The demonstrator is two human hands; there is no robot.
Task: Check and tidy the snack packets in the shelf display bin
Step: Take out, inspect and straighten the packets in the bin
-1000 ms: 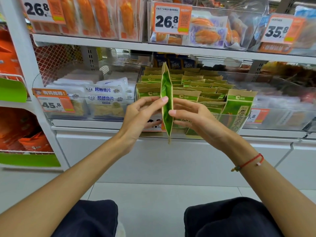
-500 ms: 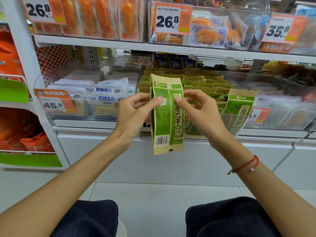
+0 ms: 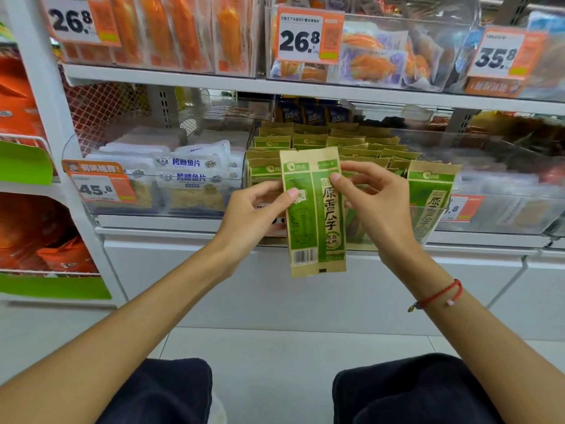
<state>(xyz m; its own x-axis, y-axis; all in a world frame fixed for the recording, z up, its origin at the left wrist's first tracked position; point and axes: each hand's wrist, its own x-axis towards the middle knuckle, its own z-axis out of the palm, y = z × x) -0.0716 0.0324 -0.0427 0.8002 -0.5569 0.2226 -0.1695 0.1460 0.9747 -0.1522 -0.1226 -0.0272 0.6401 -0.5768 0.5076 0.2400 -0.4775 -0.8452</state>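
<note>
Green-and-tan paper snack packet [image 3: 315,209] hangs upright between my hands, barcode end down: my left hand [image 3: 253,215] pinches its left edge, my right hand [image 3: 374,203] its upper right. Behind it stands the clear plastic display bin [image 3: 440,215], filled with matching packets.

left bin: white fish-slice packs [image 3: 189,169]; price tag 45.8 [image 3: 97,186] | upper shelf: orange packs [image 3: 171,29]
</note>
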